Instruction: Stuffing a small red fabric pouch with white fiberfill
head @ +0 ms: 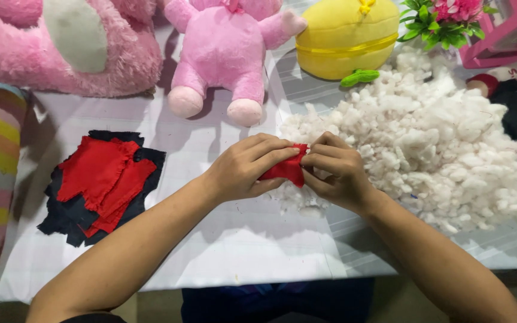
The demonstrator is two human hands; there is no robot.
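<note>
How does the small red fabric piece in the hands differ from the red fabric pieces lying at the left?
The small red fabric piece is pinched between the left hand and right hand, beside the white stuffing pile; the flat red fabric pieces lie untouched on dark cloth pieces. The held piece looks bunched and mostly hidden; the others lie spread out. Both are the same red.

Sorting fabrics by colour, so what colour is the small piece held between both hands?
Red. The fabric piece shows best in the head view.
</note>
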